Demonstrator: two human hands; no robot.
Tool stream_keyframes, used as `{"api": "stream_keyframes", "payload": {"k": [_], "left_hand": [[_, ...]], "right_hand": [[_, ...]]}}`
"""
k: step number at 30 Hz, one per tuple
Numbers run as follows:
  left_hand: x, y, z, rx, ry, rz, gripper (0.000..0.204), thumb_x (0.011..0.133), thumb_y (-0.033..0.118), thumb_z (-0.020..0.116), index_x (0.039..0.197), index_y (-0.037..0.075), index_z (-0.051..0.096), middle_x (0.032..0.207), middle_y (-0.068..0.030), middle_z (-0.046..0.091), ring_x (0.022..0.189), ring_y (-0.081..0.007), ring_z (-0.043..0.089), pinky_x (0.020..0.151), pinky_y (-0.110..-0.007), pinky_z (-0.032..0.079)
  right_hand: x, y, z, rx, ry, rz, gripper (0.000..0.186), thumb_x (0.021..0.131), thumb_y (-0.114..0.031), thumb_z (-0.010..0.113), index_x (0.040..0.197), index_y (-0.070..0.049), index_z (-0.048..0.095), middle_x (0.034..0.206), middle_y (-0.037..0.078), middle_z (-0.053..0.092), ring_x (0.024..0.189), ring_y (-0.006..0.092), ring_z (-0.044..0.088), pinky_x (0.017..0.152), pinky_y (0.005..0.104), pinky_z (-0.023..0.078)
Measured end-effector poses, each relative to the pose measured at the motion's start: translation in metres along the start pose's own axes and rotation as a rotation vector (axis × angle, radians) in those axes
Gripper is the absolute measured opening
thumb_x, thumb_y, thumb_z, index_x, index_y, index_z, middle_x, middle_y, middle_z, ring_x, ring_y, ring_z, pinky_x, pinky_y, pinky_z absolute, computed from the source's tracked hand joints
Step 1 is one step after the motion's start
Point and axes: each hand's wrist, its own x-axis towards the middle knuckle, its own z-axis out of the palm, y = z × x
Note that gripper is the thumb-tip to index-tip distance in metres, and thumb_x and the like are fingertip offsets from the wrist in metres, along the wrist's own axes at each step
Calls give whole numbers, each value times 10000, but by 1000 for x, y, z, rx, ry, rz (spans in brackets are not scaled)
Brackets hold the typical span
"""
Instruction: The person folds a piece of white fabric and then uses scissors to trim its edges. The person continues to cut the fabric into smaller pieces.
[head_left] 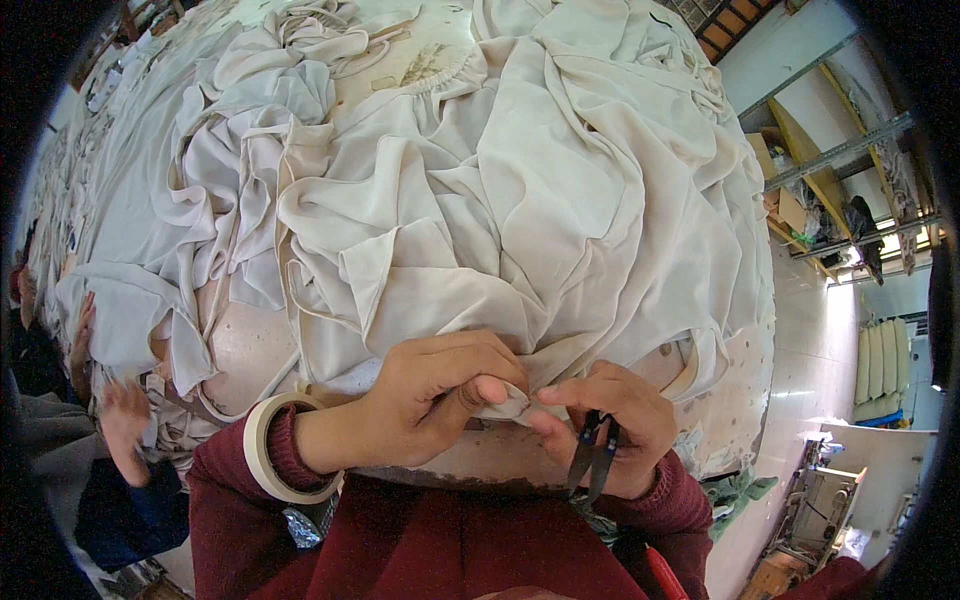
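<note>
Cream fabric pieces (600,170) lie heaped over the worktable (240,340). My left hand (430,400) is closed with a small folded bit of cream fabric (505,405) pinched between thumb and fingers, at the table's near edge. My right hand (615,425) is closed round small black thread snips (590,465), whose blades point down; its thumb and forefinger are close beside the pinched fabric. A cream roll of tape (260,450) is worn round my left wrist. A red pen (665,570) shows low by my right sleeve.
At the left edge a co-worker's hand (125,410) and dark sleeve (140,520) are beside the fabric. On the right are metal shelving (830,150) with cardboard boxes, a tiled floor (790,350), padded cream items (880,370) and a metal cart (810,510).
</note>
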Motion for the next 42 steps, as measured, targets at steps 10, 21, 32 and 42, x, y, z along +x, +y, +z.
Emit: {"api": "stream_keyframes", "payload": {"k": [10, 21, 32, 42], "left_hand": [[-3, -8, 7, 374, -1, 211, 222, 700, 30, 727, 902, 24, 635, 851, -101, 660, 743, -286, 664, 651, -356, 534], [-1, -3, 8, 280, -35, 137, 145, 768, 14, 695, 897, 17, 630, 840, -109, 653, 729, -293, 649, 644, -352, 520], [0, -5, 6, 112, -26, 83, 194, 758, -113, 601, 921, -10, 625, 863, -132, 645, 751, -294, 643, 668, -338, 508], [-2, -5, 8, 157, -57, 72, 266, 698, -123, 586, 928, 4, 628, 885, -120, 652, 769, -304, 646, 663, -348, 509]], "right_hand": [[-3, 10, 4, -356, -75, -268, 300, 665, -118, 762, 926, -64, 625, 665, 31, 550, 557, 183, 557, 511, 301, 410], [-2, 7, -5, -338, -51, -216, 326, 663, -165, 773, 917, -58, 600, 652, 27, 518, 548, 195, 544, 515, 314, 399], [2, 10, 5, -228, 18, -227, 219, 632, -21, 696, 835, -73, 631, 558, -19, 435, 444, 149, 426, 459, 288, 319], [-3, 6, -6, -255, -33, -182, 351, 638, -91, 736, 970, -54, 627, 651, 10, 550, 548, 190, 572, 524, 316, 419]]}}
